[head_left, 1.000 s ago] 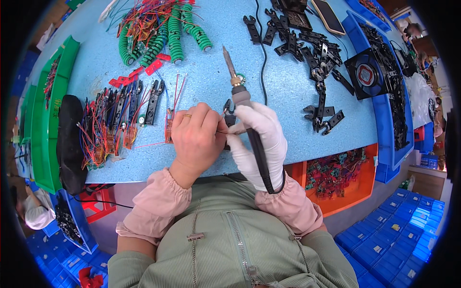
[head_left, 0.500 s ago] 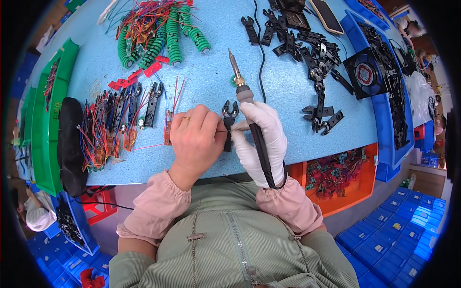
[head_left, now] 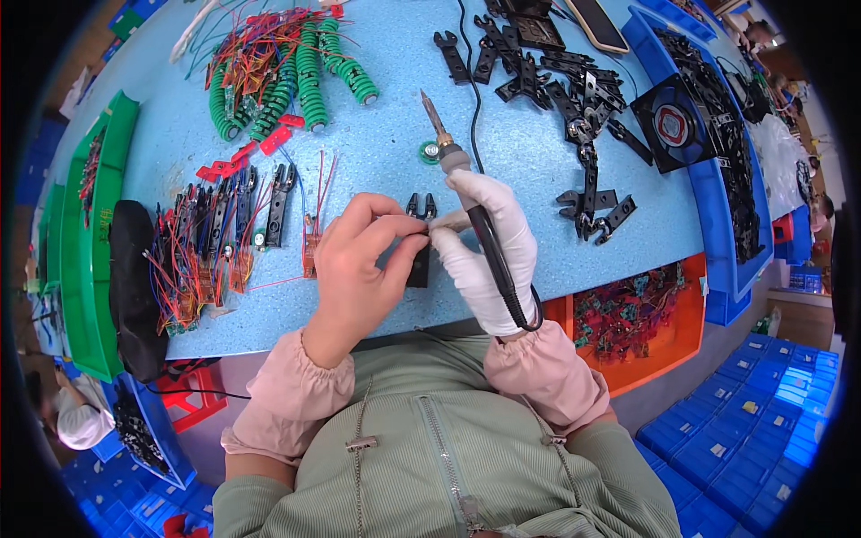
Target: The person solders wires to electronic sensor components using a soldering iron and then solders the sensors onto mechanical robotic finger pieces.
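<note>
on blue bench (head_left: 386, 134), soldering iron (head_left: 466, 197) tip pts up-left.

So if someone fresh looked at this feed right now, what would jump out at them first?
Probably the two hands meeting mid-bench: the bare left hand pinches a small black part while the white-gloved right hand holds a soldering iron, tip pointing away. Next, the green coiled cables tangled with red wires at the far left of the blue table, and the scatter of black plastic brackets at the far right.
</note>
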`<state>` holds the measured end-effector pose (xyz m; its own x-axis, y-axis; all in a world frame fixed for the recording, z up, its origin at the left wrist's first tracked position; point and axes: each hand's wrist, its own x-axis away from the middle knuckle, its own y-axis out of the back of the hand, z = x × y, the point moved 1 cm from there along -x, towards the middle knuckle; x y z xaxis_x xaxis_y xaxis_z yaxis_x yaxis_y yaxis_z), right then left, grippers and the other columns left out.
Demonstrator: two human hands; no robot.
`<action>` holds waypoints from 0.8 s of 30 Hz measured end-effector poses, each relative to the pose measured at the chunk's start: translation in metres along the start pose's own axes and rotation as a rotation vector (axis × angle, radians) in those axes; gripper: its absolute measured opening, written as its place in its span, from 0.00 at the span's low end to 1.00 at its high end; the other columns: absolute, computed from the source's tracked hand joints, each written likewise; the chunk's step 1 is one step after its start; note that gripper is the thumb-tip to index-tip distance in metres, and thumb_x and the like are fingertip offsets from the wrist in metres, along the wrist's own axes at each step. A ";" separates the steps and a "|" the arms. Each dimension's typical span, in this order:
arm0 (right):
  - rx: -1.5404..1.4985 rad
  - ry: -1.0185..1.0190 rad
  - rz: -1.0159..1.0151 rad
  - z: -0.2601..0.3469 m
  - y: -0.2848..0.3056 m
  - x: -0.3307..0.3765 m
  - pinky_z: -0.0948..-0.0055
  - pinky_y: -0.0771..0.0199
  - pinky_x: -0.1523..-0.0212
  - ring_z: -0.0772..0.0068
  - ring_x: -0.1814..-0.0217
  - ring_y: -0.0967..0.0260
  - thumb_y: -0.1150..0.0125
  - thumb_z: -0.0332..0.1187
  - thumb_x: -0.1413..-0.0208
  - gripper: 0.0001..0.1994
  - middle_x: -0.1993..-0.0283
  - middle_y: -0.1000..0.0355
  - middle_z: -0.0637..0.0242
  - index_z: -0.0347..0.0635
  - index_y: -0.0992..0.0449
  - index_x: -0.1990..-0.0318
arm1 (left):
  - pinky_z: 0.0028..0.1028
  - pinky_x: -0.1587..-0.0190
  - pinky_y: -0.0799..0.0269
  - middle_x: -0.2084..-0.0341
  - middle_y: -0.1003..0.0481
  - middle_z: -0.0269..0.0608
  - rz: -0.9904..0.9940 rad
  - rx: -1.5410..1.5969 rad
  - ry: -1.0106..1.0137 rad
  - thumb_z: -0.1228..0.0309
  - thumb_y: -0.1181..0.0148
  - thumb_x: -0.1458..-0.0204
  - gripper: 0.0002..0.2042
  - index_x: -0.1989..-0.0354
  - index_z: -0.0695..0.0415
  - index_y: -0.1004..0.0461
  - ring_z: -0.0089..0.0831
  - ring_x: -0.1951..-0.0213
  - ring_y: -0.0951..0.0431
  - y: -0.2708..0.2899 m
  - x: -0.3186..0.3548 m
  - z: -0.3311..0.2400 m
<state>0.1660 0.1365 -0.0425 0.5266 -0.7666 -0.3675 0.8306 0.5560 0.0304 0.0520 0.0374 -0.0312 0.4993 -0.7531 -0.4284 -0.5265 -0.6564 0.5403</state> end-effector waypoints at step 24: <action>0.010 -0.116 0.062 0.025 0.074 0.045 0.74 0.26 0.59 0.67 0.61 0.25 0.40 0.20 0.45 0.14 0.58 0.22 0.55 0.32 0.22 0.51 | 0.31 0.64 0.38 0.71 0.31 0.32 -0.053 -0.521 -0.121 0.75 0.35 0.57 0.04 0.74 0.53 0.25 0.32 0.72 0.32 -0.016 -0.004 -0.006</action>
<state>0.2560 0.1352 -0.0333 0.5937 -0.7632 -0.2550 0.7974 0.6006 0.0591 0.0628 0.0514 -0.0340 0.4169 -0.7392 -0.5290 -0.0760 -0.6083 0.7901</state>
